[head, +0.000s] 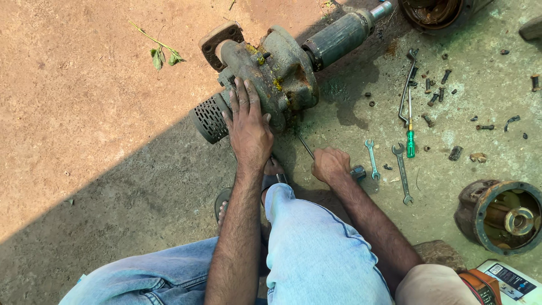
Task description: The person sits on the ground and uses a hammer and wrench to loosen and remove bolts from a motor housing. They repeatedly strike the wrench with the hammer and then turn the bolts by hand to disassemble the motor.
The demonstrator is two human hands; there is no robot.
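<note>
Left hand (247,127) lies spread flat on pump housing (271,76); right hand (330,165) is clamped on rod (305,146). Two spanners (402,172) and one green screwdriver (410,133) are placed right of centre.

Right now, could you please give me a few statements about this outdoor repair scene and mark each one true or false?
1. The left hand lies flat on the rusty grey-green cast-metal pump housing. True.
2. The right hand is empty and open. False: it is closed around a thin metal rod tool pointing towards the housing.
3. A green-handled screwdriver lies on the concrete ground to the right. True.
4. The two small open-ended steel spanners rest on top of the housing. False: they lie on the ground beside the right hand.
5. A leafy green twig lies on the sunlit ground. True.
</note>
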